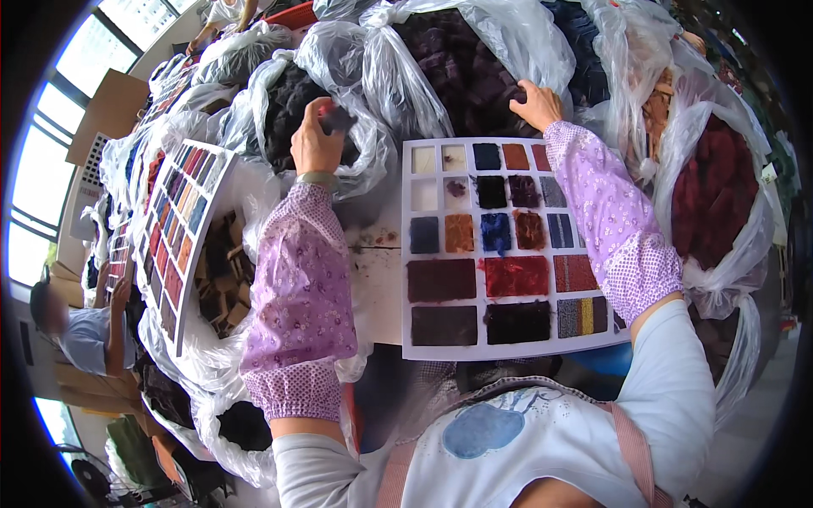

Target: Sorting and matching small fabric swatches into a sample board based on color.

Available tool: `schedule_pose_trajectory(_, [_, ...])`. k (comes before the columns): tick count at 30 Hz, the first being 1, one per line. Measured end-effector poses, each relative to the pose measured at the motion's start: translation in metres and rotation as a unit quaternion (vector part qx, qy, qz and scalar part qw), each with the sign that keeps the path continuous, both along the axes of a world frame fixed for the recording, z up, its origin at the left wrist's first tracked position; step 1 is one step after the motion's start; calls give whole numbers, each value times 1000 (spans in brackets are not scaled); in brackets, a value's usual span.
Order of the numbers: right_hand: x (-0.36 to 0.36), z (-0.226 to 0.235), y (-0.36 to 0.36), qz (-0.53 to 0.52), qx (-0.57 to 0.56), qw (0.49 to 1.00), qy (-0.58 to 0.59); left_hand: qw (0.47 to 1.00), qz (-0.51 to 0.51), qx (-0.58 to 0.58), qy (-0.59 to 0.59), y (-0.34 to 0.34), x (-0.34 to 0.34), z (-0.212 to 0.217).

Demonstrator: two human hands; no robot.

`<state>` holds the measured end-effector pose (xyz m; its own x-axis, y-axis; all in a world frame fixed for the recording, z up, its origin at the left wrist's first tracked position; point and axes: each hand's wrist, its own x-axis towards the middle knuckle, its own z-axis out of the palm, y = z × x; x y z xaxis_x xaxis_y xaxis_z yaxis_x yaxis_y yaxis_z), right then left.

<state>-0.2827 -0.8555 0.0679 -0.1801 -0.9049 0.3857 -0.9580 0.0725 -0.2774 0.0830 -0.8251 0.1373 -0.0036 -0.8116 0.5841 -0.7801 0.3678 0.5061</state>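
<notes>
My left hand (317,142) is closed on a small dark tuft of fluffy material (340,120), with a bit of red showing at the fingertips. It is raised in front of a plastic bag of black fluffy pieces (292,106). My right hand (539,108) is at the edge of an open bag of dark purple-brown fluffy pieces (449,59), thumb and forefinger closed on the dark pile there. Below my hands lies a white sample board (415,284) with rows of coloured swatches. My right forearm covers part of its right side.
Another swatch board (188,190) leans at the left beside a bag of brown pieces (224,279). A bag of dark red pieces (716,195) stands at the right. Another person (93,334) is at the far left, hands on a board. A cardboard box (103,118) stands behind.
</notes>
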Motion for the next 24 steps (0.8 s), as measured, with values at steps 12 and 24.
schedule_pose_trajectory(12, [-1, 37, 31, -48, 18, 998, -46, 975, -148, 40, -159, 80, -62, -73])
schedule_pose_trajectory(24, [-54, 8, 33, -17, -64, 986, -152, 937, -165, 177, -251, 71, -87, -41])
